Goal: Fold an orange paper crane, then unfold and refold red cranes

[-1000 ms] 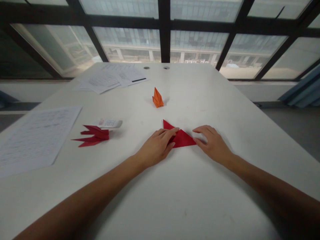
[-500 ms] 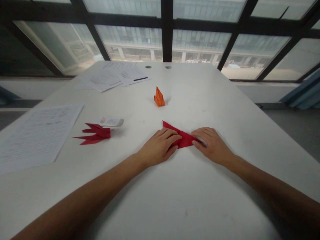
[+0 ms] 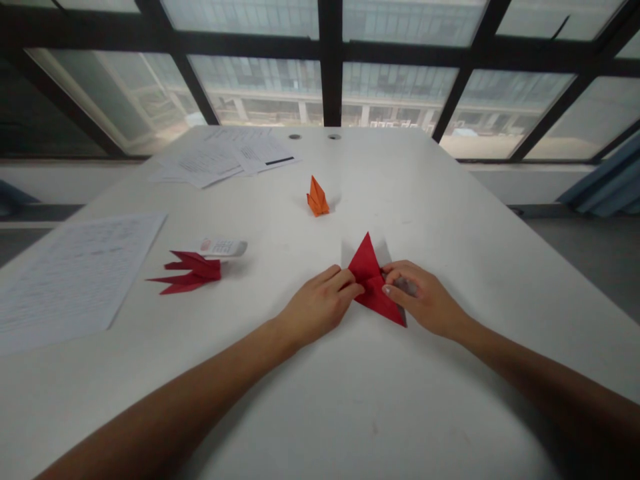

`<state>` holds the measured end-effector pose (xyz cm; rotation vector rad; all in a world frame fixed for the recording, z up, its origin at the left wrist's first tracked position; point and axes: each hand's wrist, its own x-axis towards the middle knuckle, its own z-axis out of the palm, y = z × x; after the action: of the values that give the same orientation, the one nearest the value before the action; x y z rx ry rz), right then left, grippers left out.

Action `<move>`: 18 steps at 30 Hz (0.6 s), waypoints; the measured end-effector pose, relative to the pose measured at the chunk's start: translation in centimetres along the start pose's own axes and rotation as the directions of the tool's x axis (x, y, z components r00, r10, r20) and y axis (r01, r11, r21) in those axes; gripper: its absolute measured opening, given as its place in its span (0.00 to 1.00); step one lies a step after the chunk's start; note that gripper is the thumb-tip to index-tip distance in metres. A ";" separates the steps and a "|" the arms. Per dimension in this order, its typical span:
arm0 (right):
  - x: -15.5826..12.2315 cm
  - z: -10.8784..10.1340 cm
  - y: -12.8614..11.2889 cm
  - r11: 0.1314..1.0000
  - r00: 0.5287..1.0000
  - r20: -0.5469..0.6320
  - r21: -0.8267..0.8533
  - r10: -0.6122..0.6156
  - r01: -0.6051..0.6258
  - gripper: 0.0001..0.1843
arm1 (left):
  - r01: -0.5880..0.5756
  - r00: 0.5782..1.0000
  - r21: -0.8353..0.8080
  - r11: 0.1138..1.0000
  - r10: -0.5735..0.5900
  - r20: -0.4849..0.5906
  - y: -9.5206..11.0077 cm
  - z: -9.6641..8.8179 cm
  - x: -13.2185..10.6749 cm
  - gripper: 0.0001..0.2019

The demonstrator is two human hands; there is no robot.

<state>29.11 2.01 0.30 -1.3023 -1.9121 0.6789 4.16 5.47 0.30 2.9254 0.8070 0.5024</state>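
Note:
A folded red origami paper (image 3: 379,297) is held between my two hands, just over the white table (image 3: 320,413). One pointed corner rises away from me and another points down toward the right. My left hand (image 3: 325,300) pinches its left edge, fingers curled and closed. On the opposite edge, my right hand (image 3: 425,297) grips the paper between thumb and bent fingers. Beyond my hands stands an orange origami crane (image 3: 318,198). To the left lies another red folded paper piece (image 3: 193,272) with several long points.
Behind the red piece at left is a white remote-like object (image 3: 224,247). A printed sheet (image 3: 75,280) lies at the left edge, with more papers (image 3: 220,160) at the far left. Two round holes are near the table's far edge, before framed windows (image 3: 330,80).
The red paper has turned between my hands: its far point swung from the left to straight away from me, and the near corner now points down right. Both hands still hold it.

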 end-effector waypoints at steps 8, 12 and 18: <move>-0.9 0.7 -1.0 0.971 0.995 -0.026 0.217 -0.096 0.100 0.04 | 0.232 0.962 -0.488 0.841 -0.273 -0.013 1.7 -0.4 0.4 0.12; -1.5 0.9 -1.8 0.955 0.979 0.033 0.229 -0.200 0.187 0.10 | 0.336 0.907 -0.693 0.638 -0.418 0.055 2.1 -0.9 0.6 0.13; -2.3 1.2 -2.2 0.935 0.966 -0.044 0.241 -0.255 0.258 0.13 | 0.325 0.892 -0.783 0.531 -0.447 0.067 1.7 -0.5 0.6 0.12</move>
<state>27.45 -0.97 0.61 -0.8821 -1.8766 0.7423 5.33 4.36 1.18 1.8378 0.9151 0.7785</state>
